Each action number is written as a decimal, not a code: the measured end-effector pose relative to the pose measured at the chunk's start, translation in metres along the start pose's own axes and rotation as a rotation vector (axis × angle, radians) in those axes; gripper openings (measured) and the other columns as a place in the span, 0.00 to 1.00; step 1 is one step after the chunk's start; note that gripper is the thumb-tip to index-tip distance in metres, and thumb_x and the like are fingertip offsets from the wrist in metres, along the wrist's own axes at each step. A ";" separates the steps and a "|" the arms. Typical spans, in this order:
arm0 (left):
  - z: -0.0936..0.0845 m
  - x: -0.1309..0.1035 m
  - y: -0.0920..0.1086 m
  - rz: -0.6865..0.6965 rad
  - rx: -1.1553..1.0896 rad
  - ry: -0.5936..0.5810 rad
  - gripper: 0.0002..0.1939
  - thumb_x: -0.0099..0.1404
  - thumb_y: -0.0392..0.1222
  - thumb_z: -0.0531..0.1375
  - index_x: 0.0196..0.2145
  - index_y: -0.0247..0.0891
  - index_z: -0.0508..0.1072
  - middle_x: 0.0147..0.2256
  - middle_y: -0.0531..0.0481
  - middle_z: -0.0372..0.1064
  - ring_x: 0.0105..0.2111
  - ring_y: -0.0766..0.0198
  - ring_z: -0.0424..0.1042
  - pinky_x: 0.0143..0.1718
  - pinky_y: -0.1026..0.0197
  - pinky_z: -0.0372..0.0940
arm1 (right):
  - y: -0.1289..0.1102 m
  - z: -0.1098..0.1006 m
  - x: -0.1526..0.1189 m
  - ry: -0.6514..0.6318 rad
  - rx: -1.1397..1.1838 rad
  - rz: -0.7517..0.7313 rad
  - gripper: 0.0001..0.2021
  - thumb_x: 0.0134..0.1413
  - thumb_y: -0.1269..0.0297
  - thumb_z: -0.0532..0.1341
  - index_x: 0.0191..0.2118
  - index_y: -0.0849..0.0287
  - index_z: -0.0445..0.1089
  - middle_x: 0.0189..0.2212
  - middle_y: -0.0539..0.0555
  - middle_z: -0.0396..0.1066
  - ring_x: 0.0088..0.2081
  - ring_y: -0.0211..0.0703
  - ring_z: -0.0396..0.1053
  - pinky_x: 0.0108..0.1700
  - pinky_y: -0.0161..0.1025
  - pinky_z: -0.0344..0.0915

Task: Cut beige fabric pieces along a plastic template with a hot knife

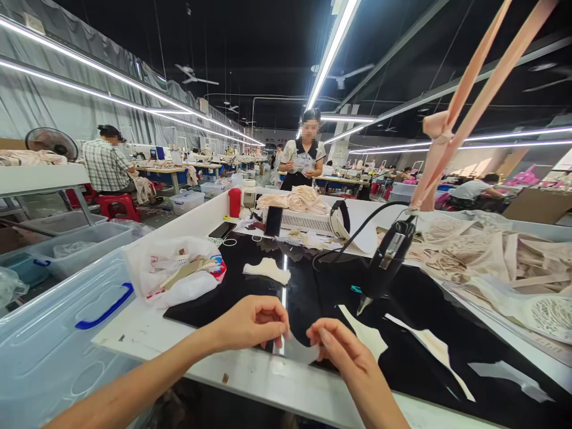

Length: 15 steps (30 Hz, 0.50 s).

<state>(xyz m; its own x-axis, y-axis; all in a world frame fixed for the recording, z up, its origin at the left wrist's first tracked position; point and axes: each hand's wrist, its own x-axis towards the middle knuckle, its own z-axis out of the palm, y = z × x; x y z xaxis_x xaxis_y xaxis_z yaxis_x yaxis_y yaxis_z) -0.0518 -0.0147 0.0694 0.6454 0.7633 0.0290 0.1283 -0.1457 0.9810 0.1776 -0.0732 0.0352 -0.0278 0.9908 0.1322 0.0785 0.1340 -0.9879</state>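
At six o'clock, over the near edge of the black mat (214, 307): left hand (257, 322) and right hand (337, 345), fingers curled, tips pinched nearly closed on a small sheer piece (300, 350) spanning the gap between them. From the hands: cream cutout (267, 271) at eleven o'clock, white plastic bag (179, 286) at ten, black nozzle tool (382, 268) angled down at two, cream panel (369, 336) at three just beside right hand, curved cream strip (435, 348) farther out at three.
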 end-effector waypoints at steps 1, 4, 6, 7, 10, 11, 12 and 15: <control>0.002 -0.002 0.003 0.030 -0.024 -0.033 0.09 0.64 0.44 0.64 0.35 0.35 0.73 0.32 0.47 0.76 0.32 0.64 0.74 0.32 0.66 0.65 | 0.000 0.000 0.001 0.002 -0.020 -0.024 0.22 0.59 0.38 0.62 0.41 0.52 0.77 0.41 0.55 0.76 0.43 0.48 0.73 0.46 0.40 0.71; 0.005 -0.004 0.009 0.090 -0.077 -0.108 0.09 0.65 0.43 0.65 0.34 0.34 0.73 0.34 0.46 0.76 0.35 0.64 0.74 0.40 0.63 0.66 | 0.001 0.007 0.003 -0.061 -0.083 -0.059 0.23 0.62 0.36 0.57 0.45 0.51 0.74 0.45 0.55 0.75 0.51 0.51 0.71 0.54 0.42 0.69; 0.006 -0.003 0.010 0.109 -0.090 -0.127 0.10 0.65 0.44 0.65 0.35 0.34 0.73 0.34 0.47 0.75 0.35 0.64 0.72 0.40 0.63 0.66 | 0.004 0.013 0.003 -0.134 -0.104 -0.052 0.23 0.63 0.35 0.56 0.43 0.51 0.72 0.39 0.53 0.73 0.45 0.48 0.72 0.49 0.40 0.70; 0.005 -0.002 0.009 0.115 -0.092 -0.127 0.10 0.65 0.45 0.66 0.35 0.35 0.73 0.34 0.47 0.75 0.34 0.64 0.71 0.40 0.63 0.65 | 0.006 0.015 0.003 -0.163 -0.104 -0.049 0.23 0.62 0.35 0.56 0.41 0.51 0.72 0.36 0.51 0.71 0.41 0.46 0.70 0.45 0.38 0.70; 0.001 0.001 0.005 0.122 -0.073 -0.109 0.12 0.65 0.47 0.65 0.35 0.35 0.73 0.33 0.49 0.73 0.33 0.65 0.70 0.39 0.63 0.64 | 0.010 0.018 0.004 -0.171 -0.084 -0.039 0.23 0.61 0.36 0.60 0.36 0.53 0.70 0.31 0.49 0.66 0.34 0.42 0.66 0.38 0.34 0.66; -0.001 0.002 0.003 0.122 -0.064 -0.099 0.13 0.66 0.48 0.65 0.35 0.35 0.73 0.33 0.49 0.73 0.33 0.65 0.69 0.39 0.63 0.65 | 0.011 0.017 0.006 -0.158 -0.081 -0.034 0.22 0.60 0.37 0.61 0.35 0.54 0.70 0.31 0.49 0.66 0.34 0.42 0.65 0.37 0.34 0.64; -0.002 0.004 0.001 0.121 -0.054 -0.088 0.14 0.67 0.50 0.64 0.35 0.35 0.73 0.33 0.49 0.73 0.34 0.65 0.69 0.40 0.63 0.65 | 0.012 0.015 0.008 -0.146 -0.089 -0.030 0.22 0.59 0.38 0.62 0.34 0.54 0.71 0.30 0.49 0.66 0.34 0.42 0.64 0.36 0.34 0.63; -0.005 0.010 -0.009 0.119 -0.014 -0.059 0.15 0.68 0.52 0.62 0.34 0.36 0.73 0.32 0.50 0.72 0.34 0.64 0.70 0.41 0.62 0.65 | 0.017 0.009 0.015 -0.114 -0.168 -0.038 0.20 0.59 0.41 0.62 0.34 0.55 0.72 0.28 0.49 0.67 0.31 0.42 0.64 0.34 0.36 0.61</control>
<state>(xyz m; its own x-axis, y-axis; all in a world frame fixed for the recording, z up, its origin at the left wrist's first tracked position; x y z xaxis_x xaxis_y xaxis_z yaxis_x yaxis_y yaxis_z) -0.0498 -0.0028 0.0620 0.6989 0.7025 0.1343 0.0383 -0.2242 0.9738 0.1696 -0.0559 0.0197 -0.1463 0.9779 0.1497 0.2400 0.1819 -0.9536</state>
